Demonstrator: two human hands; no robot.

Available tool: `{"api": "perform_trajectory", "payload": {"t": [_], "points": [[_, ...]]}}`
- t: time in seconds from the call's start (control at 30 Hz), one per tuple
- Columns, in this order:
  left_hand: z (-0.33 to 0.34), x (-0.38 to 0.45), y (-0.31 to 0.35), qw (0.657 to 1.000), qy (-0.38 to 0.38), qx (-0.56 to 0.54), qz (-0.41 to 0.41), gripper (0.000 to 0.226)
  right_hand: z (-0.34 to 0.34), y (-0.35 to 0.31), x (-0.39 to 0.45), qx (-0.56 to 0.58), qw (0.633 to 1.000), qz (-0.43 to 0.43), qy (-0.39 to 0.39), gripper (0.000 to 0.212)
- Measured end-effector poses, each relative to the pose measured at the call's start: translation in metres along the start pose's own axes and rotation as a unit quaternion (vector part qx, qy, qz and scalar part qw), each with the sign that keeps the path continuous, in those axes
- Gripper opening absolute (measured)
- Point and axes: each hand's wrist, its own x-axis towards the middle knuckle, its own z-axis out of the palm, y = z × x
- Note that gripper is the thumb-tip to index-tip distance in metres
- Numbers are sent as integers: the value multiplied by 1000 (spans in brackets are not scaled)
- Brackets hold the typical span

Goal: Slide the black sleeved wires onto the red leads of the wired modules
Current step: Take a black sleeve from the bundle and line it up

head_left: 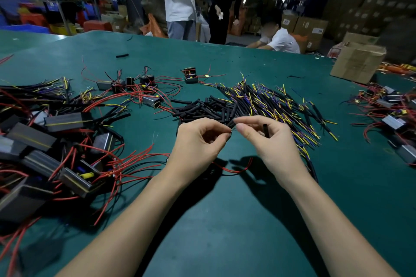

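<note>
My left hand (pixel 200 139) and my right hand (pixel 267 139) meet above the green table (pixel 225 220), fingertips almost touching. The left thumb and forefinger pinch the end of a red lead (pixel 234 170) that loops down under both hands. My right hand pinches a thin wire end at its fingertips and holds a short black sleeve (pixel 266 130) in its curled fingers. A pile of loose black sleeves (pixel 202 109) lies just beyond my hands. Black sleeved wires (pixel 276 101) with yellow and blue ends fan out behind my right hand.
Wired modules (pixel 67 164) with red leads are heaped at the left, a smaller group (pixel 144 87) sits farther back, and more modules (pixel 391 114) lie at the right edge. A cardboard box (pixel 358 60) stands at the back right. People stand and sit beyond the table.
</note>
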Motion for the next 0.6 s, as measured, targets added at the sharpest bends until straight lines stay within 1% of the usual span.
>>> {"api": "perform_trajectory", "payload": {"t": [0.1, 0.23, 0.3, 0.37, 0.43, 0.5, 0.57, 0.6], "points": [[-1, 0, 0, 1000, -11, -17, -18, 7, 1, 4, 0, -65, 998, -19, 4, 7], [-1, 2, -2, 995, -30, -60, -69, 6, 1, 6, 1, -123, 991, -52, 5, 11], [-1, 3, -3, 993, -37, -70, -84, 7, -1, 4, 0, -172, 980, -103, 1, 11], [-1, 3, -3, 993, -40, -68, -91, 8, -3, 4, 0, -231, 959, -162, -5, 8], [-1, 3, -2, 994, -44, -55, -88, 9, -5, 4, -1, -276, 938, -207, -8, 7], [0, 2, -2, 995, -46, -40, -77, 11, -6, 5, -3, -318, 918, -235, -14, 2], [2, 1, -1, 998, -44, -16, -50, 10, -6, 6, -4, -352, 903, -246, -18, 4], [2, 0, -1, 999, -42, -3, -29, 8, -5, 6, -4, -355, 903, -243, -20, 5]]}}
